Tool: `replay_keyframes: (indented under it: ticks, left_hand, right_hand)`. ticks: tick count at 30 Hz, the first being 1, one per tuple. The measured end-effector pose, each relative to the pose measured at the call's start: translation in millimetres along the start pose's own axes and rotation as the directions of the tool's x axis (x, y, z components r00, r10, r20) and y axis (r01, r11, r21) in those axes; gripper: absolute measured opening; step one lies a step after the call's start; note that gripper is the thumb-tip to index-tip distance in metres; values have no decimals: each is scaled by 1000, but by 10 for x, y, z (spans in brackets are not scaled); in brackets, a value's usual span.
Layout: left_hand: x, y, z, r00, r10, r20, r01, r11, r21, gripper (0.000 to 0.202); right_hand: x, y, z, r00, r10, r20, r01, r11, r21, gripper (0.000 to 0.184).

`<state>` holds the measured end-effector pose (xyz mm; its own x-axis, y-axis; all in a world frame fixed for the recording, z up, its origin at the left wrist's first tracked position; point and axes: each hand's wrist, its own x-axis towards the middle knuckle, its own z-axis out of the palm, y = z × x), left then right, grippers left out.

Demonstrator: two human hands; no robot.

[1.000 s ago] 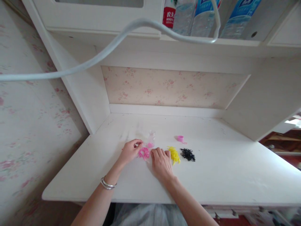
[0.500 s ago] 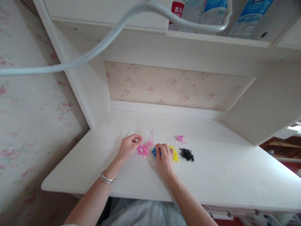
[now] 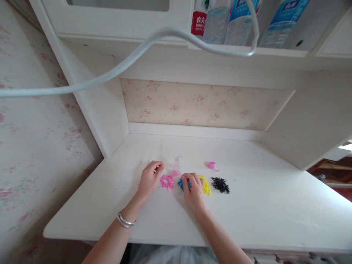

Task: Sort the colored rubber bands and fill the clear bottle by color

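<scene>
Small piles of tiny bands lie in a row on the white desk [image 3: 258, 212]: pink [image 3: 167, 181], blue [image 3: 180, 183], yellow [image 3: 206, 184] and black [image 3: 220, 185]. My left hand [image 3: 150, 178] rests just left of the pink pile, fingers curled in a pinch near a clear plastic bag [image 3: 176, 161]; what it holds is too small to see. My right hand [image 3: 194, 190] lies between the blue and yellow piles, fingertips bent down onto the blue bands. A silver bangle [image 3: 125, 220] is on my left wrist.
A small pink scoop [image 3: 211, 165] lies behind the yellow pile. A white cable [image 3: 115, 69] hangs across the view. Water bottles [image 3: 233, 18] stand on the shelf above. Desk side panels rise left and right; flowered wallpaper is behind.
My right hand slid right off the pink pile, and a blue pile now shows at its fingertips. My left hand stayed beside the pink bands. The camera shifted slightly.
</scene>
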<state>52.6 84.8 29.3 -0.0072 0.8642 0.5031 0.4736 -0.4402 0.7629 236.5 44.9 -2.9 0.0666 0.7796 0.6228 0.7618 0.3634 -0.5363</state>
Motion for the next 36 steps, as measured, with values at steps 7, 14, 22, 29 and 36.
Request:
replay_keyframes:
  ticks: [7, 14, 22, 29, 36]
  left_hand:
    - [16, 110, 8, 999, 4, -39, -4, 1000, -13, 25]
    - [226, 364, 100, 994, 85, -70, -85, 996, 13, 24]
    - [454, 494, 268, 980, 189, -66, -180, 976, 122, 24]
    - [395, 453, 356, 985, 174, -3, -171, 970, 171, 25]
    - [375, 439, 372, 984, 175, 20, -175, 962, 210, 27]
  right_hand:
    - [-6, -30, -4, 1000, -19, 22, 19, 999, 27, 20]
    - [-1, -67, -18, 998, -42, 56, 39, 998, 54, 20]
    - [13, -36, -34, 999, -38, 23, 37, 999, 28, 19]
    - [13, -38, -44, 999, -41, 26, 40, 998, 40, 18]
    - [22, -53, -64, 999, -39, 22, 38, 998, 46, 18]
